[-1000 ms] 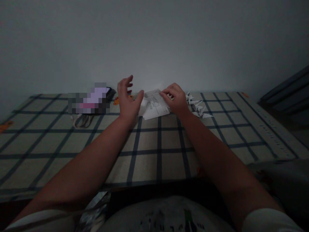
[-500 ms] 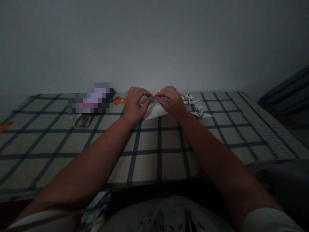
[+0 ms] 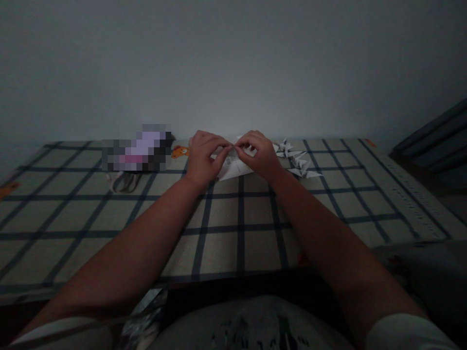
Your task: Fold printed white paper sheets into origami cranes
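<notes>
My left hand (image 3: 206,155) and my right hand (image 3: 257,153) meet at the fingertips near the back of the table. Both are closed in a pinch on a piece of paper; the pinched bit is tiny and dim. White paper with printed marks (image 3: 235,167) shows below and between them, partly covered by the right hand. Just right of my right hand lie folded paper cranes (image 3: 302,167), white and pointed; another crane (image 3: 284,147) sits behind.
A checked cloth (image 3: 219,245) covers the table, which meets a grey wall (image 3: 233,68). On the left lies a blurred-out purple object (image 3: 146,146), with a pale looped cord (image 3: 124,182) in front. Dark striped fabric (image 3: 438,141) is at the right.
Both hands keep their pinch in nearly the same place. The fingertips have shifted very slightly; the cranes and other objects have stayed put.
</notes>
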Demonstrator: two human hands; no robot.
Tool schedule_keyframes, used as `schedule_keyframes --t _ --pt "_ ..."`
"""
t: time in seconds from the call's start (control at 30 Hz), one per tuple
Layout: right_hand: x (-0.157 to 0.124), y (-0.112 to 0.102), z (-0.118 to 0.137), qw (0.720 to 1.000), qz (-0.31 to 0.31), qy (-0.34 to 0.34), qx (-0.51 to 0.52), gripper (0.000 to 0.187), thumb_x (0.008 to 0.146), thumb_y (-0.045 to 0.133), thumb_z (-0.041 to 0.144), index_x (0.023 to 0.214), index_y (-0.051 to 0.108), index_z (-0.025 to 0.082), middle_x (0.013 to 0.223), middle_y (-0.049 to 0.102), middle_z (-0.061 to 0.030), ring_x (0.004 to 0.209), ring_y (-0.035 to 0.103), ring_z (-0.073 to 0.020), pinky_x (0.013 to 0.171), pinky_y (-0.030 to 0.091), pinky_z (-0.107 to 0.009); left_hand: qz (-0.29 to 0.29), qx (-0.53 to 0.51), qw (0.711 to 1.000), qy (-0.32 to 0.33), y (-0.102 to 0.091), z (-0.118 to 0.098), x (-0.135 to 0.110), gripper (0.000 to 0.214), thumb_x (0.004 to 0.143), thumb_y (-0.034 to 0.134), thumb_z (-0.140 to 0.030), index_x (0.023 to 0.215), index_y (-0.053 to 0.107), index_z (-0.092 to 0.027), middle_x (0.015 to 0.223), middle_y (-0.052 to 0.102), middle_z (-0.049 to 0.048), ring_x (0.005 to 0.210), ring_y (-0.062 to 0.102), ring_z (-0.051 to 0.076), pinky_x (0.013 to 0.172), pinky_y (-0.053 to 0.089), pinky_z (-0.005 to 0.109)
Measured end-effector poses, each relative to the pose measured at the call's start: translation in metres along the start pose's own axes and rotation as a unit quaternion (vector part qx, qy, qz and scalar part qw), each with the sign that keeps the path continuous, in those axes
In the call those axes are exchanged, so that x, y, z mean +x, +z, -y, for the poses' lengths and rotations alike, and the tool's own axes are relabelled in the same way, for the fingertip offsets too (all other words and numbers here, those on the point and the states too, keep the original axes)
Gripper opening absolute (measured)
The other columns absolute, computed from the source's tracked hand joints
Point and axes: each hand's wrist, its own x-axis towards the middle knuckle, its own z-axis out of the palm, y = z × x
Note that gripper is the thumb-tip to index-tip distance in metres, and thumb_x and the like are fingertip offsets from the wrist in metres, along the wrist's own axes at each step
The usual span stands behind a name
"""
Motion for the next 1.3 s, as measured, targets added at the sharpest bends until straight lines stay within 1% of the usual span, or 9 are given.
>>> schedule_keyframes --t 0.23,0.47,0.6,0.67,0.8,0.9,1.03,1.2,1.3 --pt "0.003 0.003 0.003 0.999 0.015 0.017 -0.024 0.009 0.088 0.058 0.023 0.079 0.057 0.021 0.078 0.060 -0.0028 0.080 0.052 -0.0179 0.082 0.043 -0.036 -0.021 0.010 1.000 -0.012 0.001 -0.004 -0.002 0.025 0.096 0.055 -0.047 0.092 0.068 -0.027 0.095 0.073 0.0054 0.101 0.061 0.027 0.095 0.041 0.049" --pt "-0.003 0.000 -0.009 0.999 0.003 0.030 -0.016 0.006 0.081 0.058 0.017 0.077 0.057 0.021 0.074 0.056 -0.0010 0.074 0.048 -0.0162 0.077 0.043 -0.034 -0.117 0.002 0.993 -0.022 -0.003 0.004 0.001 0.028 0.100 0.047 -0.050 0.095 0.060 -0.026 0.097 0.069 0.0059 0.101 0.060 0.026 0.097 0.039 0.048" --pt "-0.005 -0.004 -0.016 0.998 0.014 0.051 -0.021 0.005 0.080 0.059 0.018 0.076 0.057 0.021 0.073 0.055 -0.0006 0.072 0.047 -0.0158 0.076 0.042 -0.033 -0.193 0.014 0.981 -0.011 -0.005 0.012 0.003 0.024 0.100 0.049 -0.048 0.091 0.057 -0.027 0.094 0.067 0.0049 0.097 0.059 0.024 0.091 0.041 0.046" --pt "-0.006 -0.005 -0.019 0.998 0.016 0.056 -0.023 0.005 0.080 0.059 0.018 0.077 0.057 0.021 0.074 0.055 -0.0007 0.072 0.047 -0.0158 0.075 0.042 -0.033 -0.211 0.015 0.977 -0.031 -0.005 0.016 0.004 0.026 0.101 0.048 -0.050 0.091 0.056 -0.028 0.093 0.064 0.0043 0.096 0.058 0.023 0.090 0.041 0.046" --pt "-0.009 -0.007 -0.025 0.998 0.019 0.055 -0.021 0.004 0.080 0.059 0.017 0.082 0.061 0.020 0.076 0.057 -0.0012 0.073 0.049 -0.0158 0.075 0.044 -0.034 -0.216 0.005 0.973 -0.086 -0.003 0.020 0.005 0.044 0.100 0.039 -0.067 0.090 0.053 -0.025 0.091 0.059 0.0029 0.096 0.055 0.021 0.091 0.036 0.047" --pt "-0.011 -0.008 -0.026 0.998 0.008 0.052 -0.016 0.012 0.083 0.058 0.019 0.093 0.065 0.019 0.080 0.058 -0.0020 0.074 0.050 -0.0162 0.076 0.046 -0.034 -0.203 -0.014 0.973 -0.112 0.000 0.018 0.004 0.040 0.100 0.042 -0.062 0.092 0.055 -0.026 0.094 0.060 0.0048 0.098 0.056 0.024 0.093 0.037 0.047" --pt "-0.010 -0.008 -0.019 0.998 0.003 0.045 -0.038 0.019 0.091 0.062 0.030 0.106 0.067 0.021 0.092 0.062 -0.0057 0.089 0.056 -0.0208 0.088 0.049 -0.041 -0.158 -0.004 0.986 -0.061 0.002 0.008 0.000 0.033 0.099 0.047 -0.056 0.091 0.058 -0.026 0.092 0.064 0.0054 0.097 0.058 0.025 0.094 0.039 0.046" --pt "-0.005 -0.007 -0.006 0.997 -0.007 0.022 -0.075 0.020 0.098 0.056 0.038 0.098 0.068 0.022 0.097 0.062 -0.0075 0.100 0.056 -0.0243 0.098 0.045 -0.047 -0.122 -0.005 0.992 -0.017 0.003 -0.001 -0.001 0.028 0.098 0.051 -0.051 0.090 0.061 -0.026 0.091 0.068 0.0040 0.094 0.060 0.023 0.092 0.042 0.044" --pt "-0.003 -0.007 -0.001 0.996 -0.015 0.016 -0.089 0.024 0.098 0.057 0.043 0.102 0.068 0.022 0.098 0.062 -0.0076 0.101 0.056 -0.0248 0.099 0.044 -0.047 -0.109 -0.011 0.994 -0.012 0.002 -0.003 -0.002 0.026 0.099 0.052 -0.049 0.091 0.062 -0.026 0.091 0.069 0.0038 0.094 0.061 0.023 0.092 0.042 0.044"
